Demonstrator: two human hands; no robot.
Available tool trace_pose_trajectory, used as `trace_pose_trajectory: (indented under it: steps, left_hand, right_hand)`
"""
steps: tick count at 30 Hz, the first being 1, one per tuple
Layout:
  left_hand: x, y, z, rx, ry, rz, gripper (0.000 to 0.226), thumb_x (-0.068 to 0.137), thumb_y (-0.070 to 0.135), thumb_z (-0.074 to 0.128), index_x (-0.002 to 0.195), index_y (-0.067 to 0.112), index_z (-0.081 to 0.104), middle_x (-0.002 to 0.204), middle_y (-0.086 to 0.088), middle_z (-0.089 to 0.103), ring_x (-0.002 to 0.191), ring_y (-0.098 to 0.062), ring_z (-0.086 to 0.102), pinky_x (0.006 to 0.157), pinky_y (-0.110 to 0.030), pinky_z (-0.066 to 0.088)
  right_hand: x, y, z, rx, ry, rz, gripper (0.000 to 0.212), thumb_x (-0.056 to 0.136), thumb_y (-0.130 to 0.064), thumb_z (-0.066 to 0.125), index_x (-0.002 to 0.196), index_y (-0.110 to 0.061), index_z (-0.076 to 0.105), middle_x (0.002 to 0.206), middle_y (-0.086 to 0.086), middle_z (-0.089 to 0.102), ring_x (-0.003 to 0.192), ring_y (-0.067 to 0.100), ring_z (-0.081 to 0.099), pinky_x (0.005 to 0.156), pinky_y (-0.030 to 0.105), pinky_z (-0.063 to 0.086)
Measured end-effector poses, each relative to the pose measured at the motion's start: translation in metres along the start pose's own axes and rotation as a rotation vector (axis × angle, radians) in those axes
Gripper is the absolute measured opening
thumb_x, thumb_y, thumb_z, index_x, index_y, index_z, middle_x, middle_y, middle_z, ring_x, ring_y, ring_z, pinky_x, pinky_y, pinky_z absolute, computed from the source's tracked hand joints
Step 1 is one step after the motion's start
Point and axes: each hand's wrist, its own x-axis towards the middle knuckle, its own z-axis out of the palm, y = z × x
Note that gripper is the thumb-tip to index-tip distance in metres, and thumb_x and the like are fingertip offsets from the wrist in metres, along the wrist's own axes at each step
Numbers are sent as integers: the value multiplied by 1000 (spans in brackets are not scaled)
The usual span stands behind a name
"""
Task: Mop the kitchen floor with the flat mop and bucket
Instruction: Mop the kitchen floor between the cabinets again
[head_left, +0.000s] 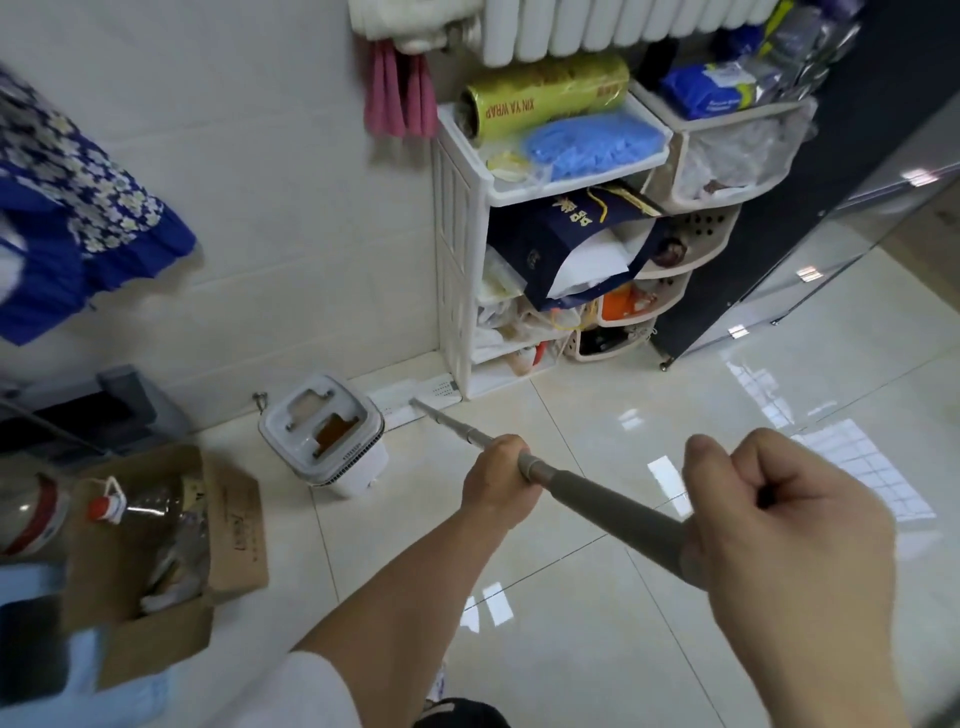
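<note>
A person grips a flat mop's grey handle with both hands on a glossy tiled kitchen floor. The right hand is curled round the upper end of the pole, nearest the camera; the left hand wraps the pole farther down, where the thick grey grip meets the thinner metal shaft. The handle's long axis runs on a diagonal, from the right hand up and away past the left hand toward the wall. It ends at the white mop head, which lies flat on the floor along the foot of the wall, well beyond the left hand. The mop bucket, white with brownish water showing in one slot of its lid, stands on the floor just left of the mop head and beyond the left hand. A white shelf unit crowded with bags and a roll of wrap stands just right of the mop head. A cardboard box holding a bottle sits to the left of the left forearm.
</note>
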Motion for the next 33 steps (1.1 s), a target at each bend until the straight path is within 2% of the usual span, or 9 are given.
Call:
trace_pose_trajectory:
  steps: [5,9,13,17,19,21,25,29,33]
  left_hand:
    - [-47,12,50,2,33,-36,10,90,18,58,94,25,51,79,9,57,69,-10,56,51,-24,37]
    - [-82,35,79,0,35,-29,10,87,19,60,90,24,52,81,10,54,68,-13,55,50,-25,35]
    - [-120,64,101,-4,-50,16,5,85,27,57,89,27,56,80,9,56,70,-18,58,53,-28,39]
    - [-162,98,120,25,-149,49,3,82,32,55,85,32,54,87,7,64,82,-26,61,65,-32,47]
    - [-186,114,130,31,-171,85,7,81,35,54,75,32,51,86,6,65,91,-29,64,71,-37,50]
    - [-210,129,138,74,-164,118,12,78,42,50,75,32,54,86,9,67,90,-28,65,69,-36,49]
    - [-241,156,115,172,-177,177,19,73,53,45,75,39,58,79,8,66,71,-23,61,54,-28,38]
    - [-252,153,70,236,-220,167,26,72,50,51,67,26,58,66,8,62,62,-15,58,54,-29,37]
    - [-245,117,8,218,-328,69,25,74,44,58,68,20,55,65,3,62,61,-19,57,58,-34,42]
  right_hand:
    - [-31,33,-57,-64,-63,32,45,87,-21,70,61,-8,36,61,29,41,59,48,53,59,46,49]
    - [-45,46,-108,-17,-29,14,38,75,-32,62,65,-5,36,62,32,40,59,49,51,57,34,34]
    - [-59,38,-148,-2,-56,-71,37,76,-32,62,67,-5,38,59,28,39,54,45,50,54,31,34]
    - [-87,26,-185,2,-89,-135,34,79,-22,64,67,-3,38,55,22,38,46,26,41,42,25,31]
    - [-93,16,-206,-6,-87,-161,34,81,-20,65,68,-4,38,51,14,32,52,36,56,44,27,32]
    - [-93,-1,-228,9,-58,-209,35,81,-25,64,71,-4,39,54,18,34,56,44,58,48,27,33]
    - [-71,-41,-260,56,9,-297,34,77,-33,58,69,-7,40,58,24,38,52,43,59,41,19,26]
    - [-51,-71,-253,159,-36,-346,36,80,-27,61,62,-11,34,52,6,30,53,25,46,37,13,21]
    - [-49,-100,-198,172,-177,-403,35,80,-20,63,65,-2,37,56,6,31,54,22,36,46,37,36]
